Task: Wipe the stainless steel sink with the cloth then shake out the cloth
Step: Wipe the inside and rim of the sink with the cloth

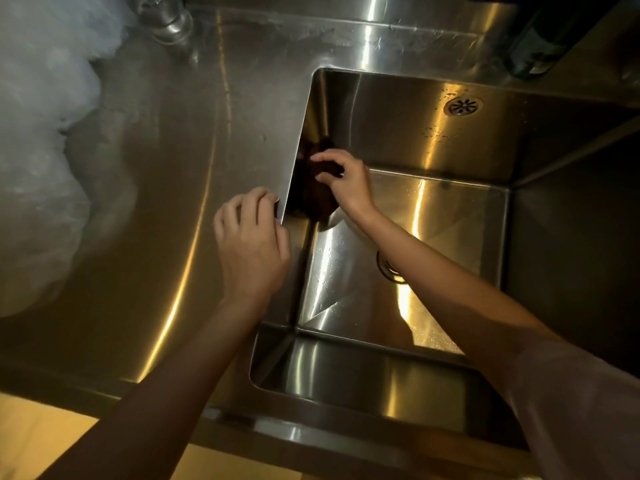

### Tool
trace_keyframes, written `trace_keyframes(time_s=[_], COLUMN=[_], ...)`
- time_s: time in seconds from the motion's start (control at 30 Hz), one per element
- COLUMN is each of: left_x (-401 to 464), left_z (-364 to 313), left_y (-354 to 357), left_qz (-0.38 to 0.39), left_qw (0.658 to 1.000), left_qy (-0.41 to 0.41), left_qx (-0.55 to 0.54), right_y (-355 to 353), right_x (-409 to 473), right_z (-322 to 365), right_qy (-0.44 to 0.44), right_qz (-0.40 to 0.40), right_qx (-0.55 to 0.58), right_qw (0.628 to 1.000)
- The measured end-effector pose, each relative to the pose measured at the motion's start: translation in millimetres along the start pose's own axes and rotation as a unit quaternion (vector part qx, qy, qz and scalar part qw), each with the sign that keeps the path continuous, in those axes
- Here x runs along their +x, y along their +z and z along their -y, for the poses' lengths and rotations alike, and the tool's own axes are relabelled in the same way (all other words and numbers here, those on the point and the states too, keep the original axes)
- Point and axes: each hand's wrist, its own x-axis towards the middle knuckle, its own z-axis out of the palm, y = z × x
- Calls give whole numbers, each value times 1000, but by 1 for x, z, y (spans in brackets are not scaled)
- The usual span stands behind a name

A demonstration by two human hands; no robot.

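Observation:
A deep stainless steel sink [450,223] fills the right half of the head view. A dark brown cloth [320,199] lies against the sink's left inner wall, just below the rim. My right hand [346,181] grips the cloth, fingers curled over its upper part, pressing it to that wall. My left hand [251,244] rests on the steel counter with its curled fingertips at the sink's left rim. The cloth's reflection shows in the polished wall.
A round drain [388,268] sits in the sink floor, partly hidden by my right forearm; an overflow grille [463,106] is on the far wall. A tap base [171,20] stands at the back left. Crumpled clear plastic [41,140] covers the counter's left. A dark bottle [540,46] stands back right.

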Motion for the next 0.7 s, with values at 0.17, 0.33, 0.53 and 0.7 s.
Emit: trace_keyframes(time_s=[0.17, 0.33, 0.53, 0.7], left_x=[0, 1, 1, 1], left_z=[1, 1, 0, 0], left_y=[3, 2, -1, 0], left_qz=[-13, -17, 1, -5], left_qw=[1000, 1000, 1000, 1000], left_qy=[2, -1, -5, -3], left_qx=[2, 0, -6, -6], right_y=[22, 22, 0, -28], right_x=[15, 25, 14, 13], right_z=[-60, -53, 7, 69], right_qy=[93, 81, -72, -166], right_qz=[-2, -7, -41, -63], right_qx=[-45, -100, -79, -3], right_qw=[995, 992, 993, 984])
